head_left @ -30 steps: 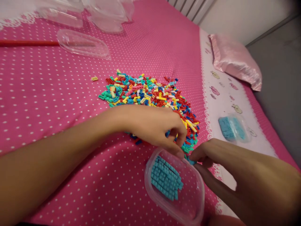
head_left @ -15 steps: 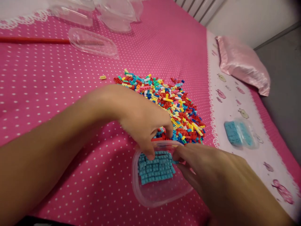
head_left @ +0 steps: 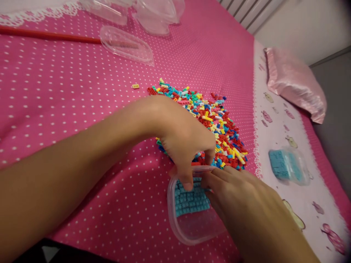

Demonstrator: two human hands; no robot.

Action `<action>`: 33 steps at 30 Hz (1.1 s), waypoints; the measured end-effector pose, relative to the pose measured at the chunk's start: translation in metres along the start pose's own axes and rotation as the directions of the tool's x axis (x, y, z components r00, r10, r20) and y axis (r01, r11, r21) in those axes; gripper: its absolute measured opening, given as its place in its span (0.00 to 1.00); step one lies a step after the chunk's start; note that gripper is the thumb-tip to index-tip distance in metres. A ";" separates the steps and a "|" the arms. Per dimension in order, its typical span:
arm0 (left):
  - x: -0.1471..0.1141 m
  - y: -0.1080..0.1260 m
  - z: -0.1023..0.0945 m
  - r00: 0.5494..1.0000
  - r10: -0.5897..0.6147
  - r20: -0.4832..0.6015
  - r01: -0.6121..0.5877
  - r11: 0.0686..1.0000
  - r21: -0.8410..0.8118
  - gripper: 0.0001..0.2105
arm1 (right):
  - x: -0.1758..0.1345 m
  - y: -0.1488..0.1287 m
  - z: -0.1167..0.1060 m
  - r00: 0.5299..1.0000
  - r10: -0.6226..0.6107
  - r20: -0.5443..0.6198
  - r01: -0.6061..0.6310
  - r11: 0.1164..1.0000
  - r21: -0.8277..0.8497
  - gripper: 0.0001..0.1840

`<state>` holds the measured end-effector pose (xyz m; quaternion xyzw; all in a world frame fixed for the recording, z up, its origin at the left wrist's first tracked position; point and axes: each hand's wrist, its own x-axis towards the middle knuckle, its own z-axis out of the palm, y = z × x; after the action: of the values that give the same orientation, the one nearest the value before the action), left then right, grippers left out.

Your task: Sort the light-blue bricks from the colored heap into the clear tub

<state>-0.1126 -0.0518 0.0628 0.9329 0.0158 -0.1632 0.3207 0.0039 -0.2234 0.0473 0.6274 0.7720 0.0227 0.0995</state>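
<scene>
My left hand (head_left: 189,142) grips the far rim of a clear plastic container (head_left: 189,237), thumb inside against the bricks and fingers outside. Light-blue building bricks (head_left: 190,204) lie in tight rows on the container's inner wall. At the right end of these rows, my right hand (head_left: 236,197) reaches in with thumb and index finger pinched together. The brick at those fingertips is mostly hidden. Right behind both hands spreads a pile of mixed coloured bricks (head_left: 227,135), partly covered by my left hand.
A second clear container with blue bricks (head_left: 287,166) rests on the white printed strip at right. Farther back lie a pink satin pillow (head_left: 296,82), a clear lid (head_left: 127,45) by a red stick (head_left: 55,35), and more clear containers (head_left: 156,14). One yellow brick (head_left: 135,86) lies apart.
The view has shifted, so the scene sits farther right. My right fingers have moved left over the brick rows, covering their upper right corner. My left hand keeps its hold on the container.
</scene>
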 end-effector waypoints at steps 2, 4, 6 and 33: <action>0.000 0.000 -0.001 1.000 0.005 0.010 -0.005 0.999 -0.037 0.21 | 0.001 0.000 0.000 0.999 0.016 0.030 -0.017 0.999 0.029 0.13; 0.000 0.000 -0.001 1.000 0.009 0.025 -0.007 0.997 -0.073 0.22 | 0.001 0.001 -0.001 0.999 0.010 0.036 -0.012 0.999 0.048 0.12; -0.001 0.000 -0.001 0.999 0.004 0.039 -0.001 0.997 -0.079 0.22 | 0.001 0.001 0.000 1.000 0.000 0.009 0.000 1.000 0.031 0.11; -0.006 -0.005 -0.004 1.000 -0.027 -0.006 0.027 0.997 -0.067 0.25 | -0.019 0.020 -0.008 0.992 -0.079 -0.102 0.091 0.989 0.114 0.12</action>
<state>-0.1175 -0.0454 0.0646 0.9220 0.0350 -0.1636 0.3493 0.0254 -0.2366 0.0609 0.5969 0.8019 0.0033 0.0256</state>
